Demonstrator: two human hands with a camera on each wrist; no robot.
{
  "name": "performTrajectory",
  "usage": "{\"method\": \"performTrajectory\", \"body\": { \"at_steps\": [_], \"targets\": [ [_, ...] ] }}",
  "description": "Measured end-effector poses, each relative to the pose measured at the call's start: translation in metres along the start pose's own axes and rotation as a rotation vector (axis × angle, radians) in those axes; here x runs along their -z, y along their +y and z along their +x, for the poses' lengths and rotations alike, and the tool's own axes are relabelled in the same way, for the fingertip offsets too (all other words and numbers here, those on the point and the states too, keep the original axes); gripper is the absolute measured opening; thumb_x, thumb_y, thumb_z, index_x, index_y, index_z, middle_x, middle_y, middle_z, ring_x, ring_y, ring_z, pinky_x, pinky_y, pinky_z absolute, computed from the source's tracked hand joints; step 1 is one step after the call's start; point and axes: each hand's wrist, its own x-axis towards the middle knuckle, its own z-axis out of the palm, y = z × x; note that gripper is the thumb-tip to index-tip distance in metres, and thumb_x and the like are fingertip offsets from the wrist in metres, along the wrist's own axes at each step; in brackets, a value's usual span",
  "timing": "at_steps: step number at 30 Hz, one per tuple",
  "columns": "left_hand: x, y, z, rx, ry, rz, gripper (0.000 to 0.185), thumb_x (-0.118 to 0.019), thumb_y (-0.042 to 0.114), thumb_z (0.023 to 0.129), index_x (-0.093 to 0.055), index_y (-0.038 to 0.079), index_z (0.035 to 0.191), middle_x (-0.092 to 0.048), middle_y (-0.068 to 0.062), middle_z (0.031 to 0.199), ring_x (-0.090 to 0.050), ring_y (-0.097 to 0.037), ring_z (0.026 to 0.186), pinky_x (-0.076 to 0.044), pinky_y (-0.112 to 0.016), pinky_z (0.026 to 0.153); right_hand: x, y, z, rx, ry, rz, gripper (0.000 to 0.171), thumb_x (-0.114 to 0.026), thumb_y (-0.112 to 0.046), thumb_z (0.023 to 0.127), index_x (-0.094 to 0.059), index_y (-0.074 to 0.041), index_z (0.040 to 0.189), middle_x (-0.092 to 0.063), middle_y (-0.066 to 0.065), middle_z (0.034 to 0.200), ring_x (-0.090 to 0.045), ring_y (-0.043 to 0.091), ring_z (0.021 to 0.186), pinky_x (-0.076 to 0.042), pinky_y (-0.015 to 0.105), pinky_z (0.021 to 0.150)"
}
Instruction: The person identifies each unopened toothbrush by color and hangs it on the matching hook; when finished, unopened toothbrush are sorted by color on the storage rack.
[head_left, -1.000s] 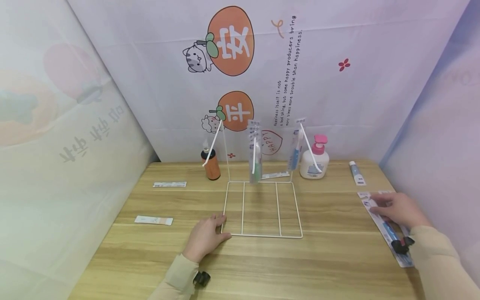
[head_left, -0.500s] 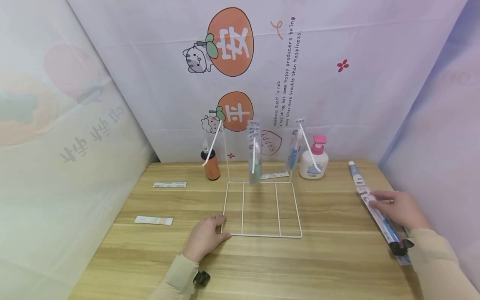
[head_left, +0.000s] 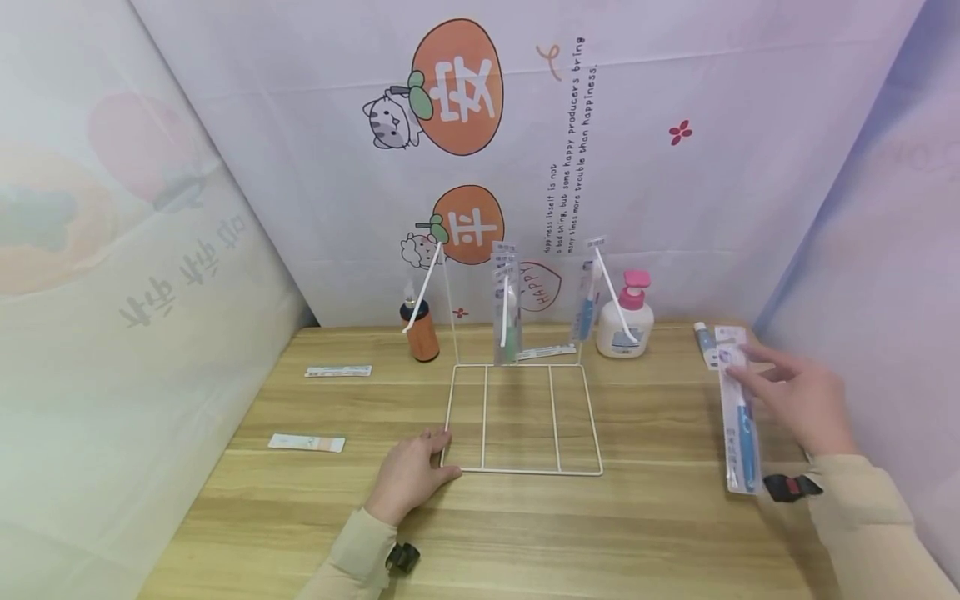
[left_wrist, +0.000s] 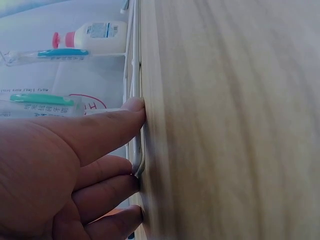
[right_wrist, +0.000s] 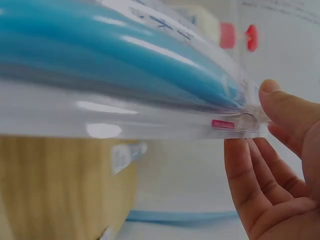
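Note:
In the head view my right hand [head_left: 806, 400] pinches a packaged blue toothbrush [head_left: 744, 425] near its top, and the pack hangs down over the table's right side. The right wrist view shows the clear blister pack [right_wrist: 165, 125] close up, with thumb and fingers [right_wrist: 262, 187] at its end. My left hand [head_left: 408, 475] holds the front left corner of a white wire display rack [head_left: 525, 472], thumb at the front rail, fingers by the side rail. Green-handled toothbrush packs [head_left: 508, 325] hang on the rack's middle hook, a blue one [head_left: 587, 312] on the right hook.
Behind the rack stand an orange bottle [head_left: 423, 333] and a white pump bottle [head_left: 626, 329] with a pink top. A toothpaste tube [head_left: 703, 340] lies at the back right. Flat sachets [head_left: 307, 442] lie on the left, and printed cloth walls [head_left: 637, 183] enclose the table.
My right hand has lifted the toothbrush pack off the table and swung it from slanted to nearly upright, a little to the left. The left hand stays on the rack corner.

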Motion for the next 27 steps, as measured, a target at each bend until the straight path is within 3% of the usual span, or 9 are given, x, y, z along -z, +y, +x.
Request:
{"method": "performTrajectory", "body": {
  "at_steps": [2, 6, 8, 9, 12, 15, 20, 27],
  "targets": [
    [0.0, 0.0, 0.0, -0.001, 0.001, 0.001, 0.062, -0.09, 0.034, 0.09, -0.072, 0.0, 0.138, -0.068, -0.018, 0.143, -0.063, -0.049, 0.131, -0.053, -0.061, 0.106, 0.002, -0.016, -0.003, 0.032, 0.056, 0.016, 0.058, -0.086, -0.043, 0.094, -0.072, -0.012, 0.142, -0.079, 0.023, 0.111, -0.061, -0.013, 0.074, -0.047, 0.015, 0.061],
    [0.0, -0.001, -0.001, -0.002, 0.001, 0.002, 0.062, -0.09, 0.033, 0.09, -0.072, 0.0, 0.139, -0.068, -0.02, 0.143, -0.063, -0.049, 0.131, -0.053, -0.061, 0.106, 0.003, -0.054, -0.013, 0.141, 0.196, 0.117, 0.048, -0.093, -0.021, 0.089, -0.078, -0.015, 0.134, -0.08, -0.01, 0.113, -0.063, -0.019, 0.076, -0.05, 0.007, 0.064],
    [0.0, 0.0, -0.001, 0.003, -0.001, -0.002, 0.062, -0.089, 0.034, 0.09, -0.071, 0.0, 0.139, -0.067, -0.02, 0.143, -0.063, -0.049, 0.131, -0.053, -0.061, 0.106, 0.002, -0.074, -0.019, 0.223, 0.262, 0.172, 0.047, -0.094, -0.009, 0.085, -0.081, -0.014, 0.13, -0.078, -0.016, 0.115, -0.066, -0.018, 0.078, -0.052, 0.005, 0.067],
    [0.0, 0.0, -0.001, 0.003, -0.002, -0.003, 0.062, -0.089, 0.034, 0.09, -0.071, 0.0, 0.14, -0.067, -0.02, 0.143, -0.063, -0.049, 0.131, -0.053, -0.061, 0.106, 0.002, -0.083, -0.023, 0.271, 0.289, 0.207, 0.048, -0.094, -0.002, 0.082, -0.081, -0.012, 0.127, -0.078, -0.014, 0.113, -0.067, -0.016, 0.079, -0.053, 0.006, 0.069],
    [0.001, 0.0, -0.001, 0.001, -0.002, -0.004, 0.063, -0.089, 0.034, 0.09, -0.071, 0.0, 0.14, -0.067, -0.02, 0.144, -0.063, -0.049, 0.131, -0.053, -0.061, 0.106, 0.0, -0.11, -0.034, 0.442, 0.353, 0.291, 0.051, -0.092, 0.016, 0.073, -0.082, -0.002, 0.12, -0.081, 0.008, 0.115, -0.071, -0.01, 0.084, -0.055, 0.007, 0.074],
    [0.0, 0.0, 0.0, 0.001, -0.004, -0.003, 0.063, -0.09, 0.034, 0.09, -0.071, 0.0, 0.14, -0.067, -0.02, 0.144, -0.063, -0.049, 0.132, -0.053, -0.061, 0.106, -0.005, -0.136, -0.048, 0.604, 0.391, 0.424, 0.041, -0.091, 0.019, 0.073, -0.08, 0.01, 0.112, -0.078, 0.025, 0.109, -0.074, -0.002, 0.087, -0.057, 0.01, 0.074],
    [-0.001, -0.001, 0.0, 0.011, -0.006, -0.008, 0.063, -0.089, 0.035, 0.09, -0.071, 0.001, 0.14, -0.066, -0.018, 0.145, -0.062, -0.048, 0.133, -0.052, -0.061, 0.108, -0.019, -0.171, -0.065, 0.799, 0.453, 0.604, 0.037, -0.095, -0.005, 0.082, -0.076, 0.02, 0.102, -0.076, 0.031, 0.099, -0.077, 0.006, 0.087, -0.058, 0.012, 0.074],
    [-0.001, -0.001, 0.0, 0.004, -0.002, 0.003, 0.063, -0.089, 0.035, 0.09, -0.071, 0.001, 0.14, -0.067, -0.018, 0.144, -0.063, -0.047, 0.132, -0.053, -0.06, 0.107, -0.039, -0.196, -0.071, 0.894, 0.54, 0.602, 0.039, -0.095, -0.018, 0.085, -0.079, 0.016, 0.097, -0.075, 0.031, 0.095, -0.076, 0.009, 0.082, -0.057, 0.011, 0.072]
  ]
}}
